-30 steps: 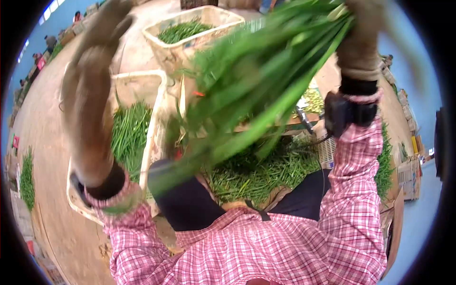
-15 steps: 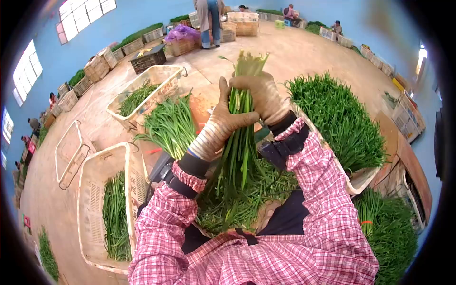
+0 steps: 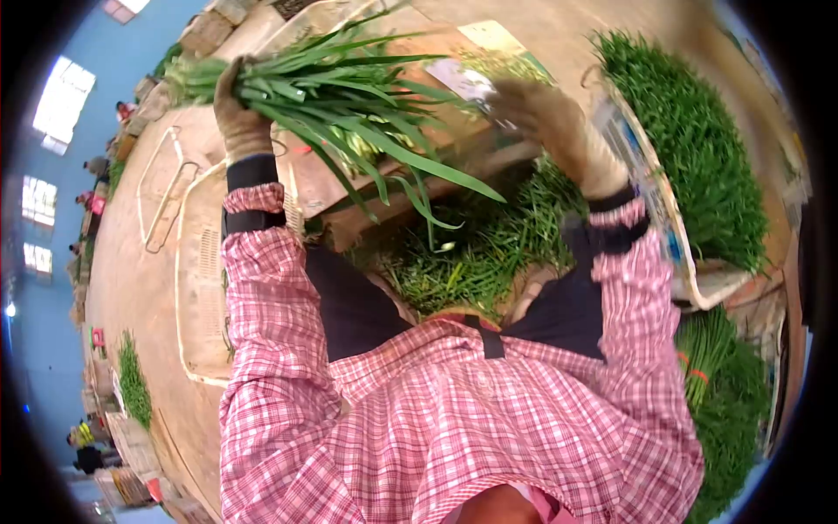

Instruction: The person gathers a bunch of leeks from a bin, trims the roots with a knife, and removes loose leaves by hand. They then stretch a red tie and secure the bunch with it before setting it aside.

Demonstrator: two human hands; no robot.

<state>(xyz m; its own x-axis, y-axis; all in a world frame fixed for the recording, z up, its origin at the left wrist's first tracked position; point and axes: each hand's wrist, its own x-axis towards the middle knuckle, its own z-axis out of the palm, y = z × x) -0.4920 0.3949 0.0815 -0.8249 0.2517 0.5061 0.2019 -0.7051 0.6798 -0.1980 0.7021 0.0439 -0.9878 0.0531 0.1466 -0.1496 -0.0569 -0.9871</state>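
Green leafy stalks (image 3: 349, 96) form a bunch lying sideways, its pale stem ends at the left and its long leaves fanned to the right. My gloved left hand (image 3: 240, 109) is wrapped round the bunch near the stems. Over on the right, my gloved right hand (image 3: 546, 127) is blurred by motion, close to a shiny pale sheet (image 3: 467, 83) on the work surface; its fingers are too smeared to read. Loose green leaves (image 3: 463, 253) lie in a heap below, between my legs.
A crate heaped with greens (image 3: 690, 148) stands at the right, with banded bunches (image 3: 698, 367) below it. At the left are a white crate (image 3: 196, 288) and an empty wire-like frame (image 3: 153, 188). Other people (image 3: 92, 454) appear at the far left.
The bunch was upright between both hands; now it lies sideways to the left in my left hand. My right hand has let go of it and moved right. The view has tilted down.
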